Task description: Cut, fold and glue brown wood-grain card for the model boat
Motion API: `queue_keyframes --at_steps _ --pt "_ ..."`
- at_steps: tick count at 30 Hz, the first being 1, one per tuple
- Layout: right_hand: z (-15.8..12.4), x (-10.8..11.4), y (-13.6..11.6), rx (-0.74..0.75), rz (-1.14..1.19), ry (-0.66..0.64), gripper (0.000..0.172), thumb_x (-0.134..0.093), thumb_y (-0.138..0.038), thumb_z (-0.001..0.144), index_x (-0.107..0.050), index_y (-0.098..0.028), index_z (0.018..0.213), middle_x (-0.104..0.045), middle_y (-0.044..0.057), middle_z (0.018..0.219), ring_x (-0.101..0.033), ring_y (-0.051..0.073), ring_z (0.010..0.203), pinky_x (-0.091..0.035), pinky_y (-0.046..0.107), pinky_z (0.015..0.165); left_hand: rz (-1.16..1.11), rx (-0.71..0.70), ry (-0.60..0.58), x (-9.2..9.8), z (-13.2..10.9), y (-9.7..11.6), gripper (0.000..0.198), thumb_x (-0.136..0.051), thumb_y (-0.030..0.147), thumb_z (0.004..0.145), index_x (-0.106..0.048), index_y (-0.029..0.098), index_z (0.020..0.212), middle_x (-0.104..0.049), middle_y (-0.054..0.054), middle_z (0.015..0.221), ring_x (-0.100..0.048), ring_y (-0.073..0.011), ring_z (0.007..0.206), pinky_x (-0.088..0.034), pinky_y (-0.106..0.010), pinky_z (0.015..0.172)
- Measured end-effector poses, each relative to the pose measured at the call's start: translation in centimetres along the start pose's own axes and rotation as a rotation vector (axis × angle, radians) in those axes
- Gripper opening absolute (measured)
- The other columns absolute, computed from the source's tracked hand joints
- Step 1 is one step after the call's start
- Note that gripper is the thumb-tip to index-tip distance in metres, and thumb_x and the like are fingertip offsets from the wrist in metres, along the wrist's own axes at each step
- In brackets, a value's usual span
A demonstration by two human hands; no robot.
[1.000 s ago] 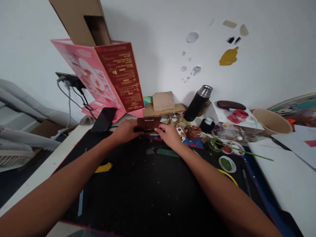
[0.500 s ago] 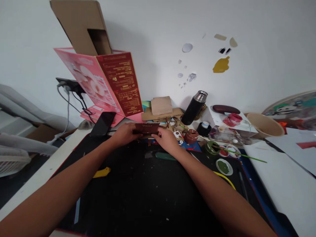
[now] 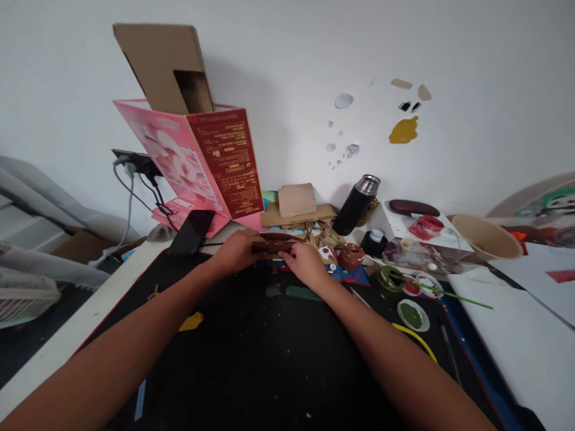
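A dark brown piece, which looks like painted cardboard, is held between both hands at the far side of the black mat. My left hand grips its left end, fingers behind and thumb in front. At the right end, my right hand pinches it between thumb and fingers. Its lower side and the fingertips behind it are partly hidden. Just in front of the right hand lies a green-handled tool. Scraps of cardboard lie behind the hands.
A pink and red box stands at the back left, beside a phone. To the right are a black thermos, a brown paint jar, a green paint jar and a brush. A yellow cutter lies by the left forearm.
The brown piece has tilted between my hands, so its broad face looks narrower and a curved back part shows. Both hands still hold it. The whole view has shifted slightly.
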State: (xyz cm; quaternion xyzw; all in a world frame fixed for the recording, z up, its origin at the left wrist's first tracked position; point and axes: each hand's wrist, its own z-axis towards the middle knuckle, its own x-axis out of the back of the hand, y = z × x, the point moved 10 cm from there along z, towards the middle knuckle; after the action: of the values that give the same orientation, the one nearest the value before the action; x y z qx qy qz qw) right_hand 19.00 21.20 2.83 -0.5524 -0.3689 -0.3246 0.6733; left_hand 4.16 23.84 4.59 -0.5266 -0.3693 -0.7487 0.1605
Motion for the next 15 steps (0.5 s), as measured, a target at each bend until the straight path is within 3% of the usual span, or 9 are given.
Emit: queue_keyframes --at_steps 6,15 --pt "-0.10 0.00 -0.33 0.008 -0.019 -0.009 0.015 -0.073 -0.034 0.096 -0.074 -0.020 0.100 -0.078 0.004 0.084 -0.069 0.021 0.078 -0.036 0.028 0.065 -0.002 0.006 0.013 0.11 0.02 -0.40 0.014 -0.067 0.027 0.091 -0.079 0.021 0.094 -0.075 -0.007 0.092 -0.068 -0.0231 0.085 -0.046 -0.034 0.078" --pt "-0.02 0.25 -0.77 0.024 -0.019 -0.029 0.014 -0.070 -0.032 0.098 -0.077 -0.021 0.104 -0.080 0.006 0.089 -0.071 0.022 0.083 -0.038 0.029 0.068 -0.076 0.012 -0.013 -0.17 -0.01 -0.65 0.021 -0.069 0.036 0.089 -0.078 0.023 0.103 -0.076 -0.007 0.100 -0.068 -0.0244 0.094 -0.047 -0.035 0.085"
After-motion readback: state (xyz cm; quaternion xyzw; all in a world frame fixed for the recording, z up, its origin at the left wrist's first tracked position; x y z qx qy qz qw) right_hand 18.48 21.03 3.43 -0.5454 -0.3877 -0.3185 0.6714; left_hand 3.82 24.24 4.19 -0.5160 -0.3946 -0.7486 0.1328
